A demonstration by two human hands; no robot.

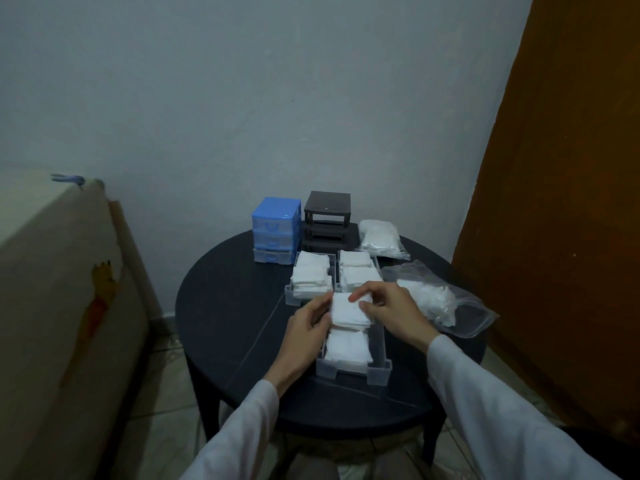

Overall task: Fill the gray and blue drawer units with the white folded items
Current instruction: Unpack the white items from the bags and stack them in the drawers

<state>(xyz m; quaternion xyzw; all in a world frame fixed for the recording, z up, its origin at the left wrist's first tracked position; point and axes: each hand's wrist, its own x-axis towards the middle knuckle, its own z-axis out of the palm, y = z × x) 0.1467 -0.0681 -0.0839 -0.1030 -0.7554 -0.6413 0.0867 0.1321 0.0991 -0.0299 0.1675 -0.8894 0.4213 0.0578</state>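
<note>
A clear drawer (pixel 377 367) lies on the round dark table (pixel 225 306) in front of me, with white folded items in its near end (pixel 348 351). Both hands hold another white folded item (pixel 348 311) over its far end: my left hand (pixel 304 332) pinches the left edge, my right hand (pixel 391 306) pinches the top right. Two more clear drawers (pixel 310 277) (pixel 356 271), packed with white items, lie behind. The blue drawer unit (pixel 275 230) keeps its drawers; the gray unit (pixel 327 216) stands as a bare frame.
An open plastic bag of white items (pixel 433 299) lies to the right of my right hand. A sealed bag (pixel 379 239) sits behind it. A cream cabinet (pixel 52 289) stands to the left, an orange curtain (pixel 571 202) to the right.
</note>
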